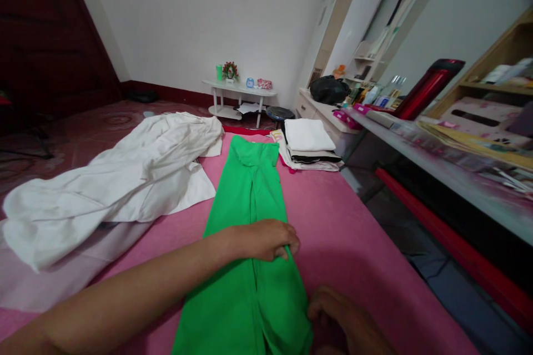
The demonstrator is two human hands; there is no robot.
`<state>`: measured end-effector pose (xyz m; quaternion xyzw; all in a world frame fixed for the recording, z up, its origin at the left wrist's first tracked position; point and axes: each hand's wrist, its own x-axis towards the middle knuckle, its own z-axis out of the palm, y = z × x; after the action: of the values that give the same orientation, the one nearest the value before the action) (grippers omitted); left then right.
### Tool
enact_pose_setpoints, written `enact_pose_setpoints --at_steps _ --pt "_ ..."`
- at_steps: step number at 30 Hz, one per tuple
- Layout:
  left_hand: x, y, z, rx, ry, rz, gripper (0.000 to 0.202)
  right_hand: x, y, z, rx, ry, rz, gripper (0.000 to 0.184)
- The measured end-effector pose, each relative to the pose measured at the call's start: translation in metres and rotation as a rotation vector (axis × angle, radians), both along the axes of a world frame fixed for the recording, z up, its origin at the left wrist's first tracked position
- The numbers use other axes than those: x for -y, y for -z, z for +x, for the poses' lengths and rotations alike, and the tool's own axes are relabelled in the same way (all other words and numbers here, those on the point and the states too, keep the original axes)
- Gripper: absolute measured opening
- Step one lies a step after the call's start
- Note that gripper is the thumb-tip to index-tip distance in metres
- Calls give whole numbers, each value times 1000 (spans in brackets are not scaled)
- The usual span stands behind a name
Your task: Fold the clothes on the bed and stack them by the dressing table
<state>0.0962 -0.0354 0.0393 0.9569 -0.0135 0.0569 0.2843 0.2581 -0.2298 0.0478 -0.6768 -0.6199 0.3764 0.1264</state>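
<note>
A pair of bright green trousers (245, 194) lies lengthwise on the pink bed cover (333, 222), its top end away from me and its lower part running out of view at the bottom. My left hand (270, 239) reaches across the cloth and is closed on its right edge, about halfway down. Lower on the same edge, my right hand (347, 319) has curled fingers pinching the fabric; part of this hand is in shadow and cut off by the frame.
A heap of white cloth (137, 166) covers the left side of the bed. Folded clothes (310, 138) are stacked at the far right corner. A cluttered dressing table (437, 150) stands along the right. A small white table (237, 89) is by the far wall.
</note>
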Motion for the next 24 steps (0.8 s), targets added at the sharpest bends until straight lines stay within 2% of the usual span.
enact_pose_setpoints --at_steps 4,8,10,13,15,21,24 --pt "-2 20 -35 209 -149 -265 15 3 10 3 -49 14 27 48" --pt "0 29 -62 233 -265 -312 21 1 17 0 -68 49 103 68" --pt "2 28 -67 234 -276 -323 28 -3 16 -5 -102 -16 154 73" --pt "6 25 -67 250 -278 -366 31 -13 10 -13 -177 -192 263 64" --pt "7 24 -66 268 -290 -403 28 -19 6 -20 -203 -247 298 58" --pt "8 24 -68 367 -355 -484 25 -29 6 -38 -228 -144 180 60" --pt "8 24 -69 397 -376 -507 25 -32 15 -45 -281 -110 191 49"
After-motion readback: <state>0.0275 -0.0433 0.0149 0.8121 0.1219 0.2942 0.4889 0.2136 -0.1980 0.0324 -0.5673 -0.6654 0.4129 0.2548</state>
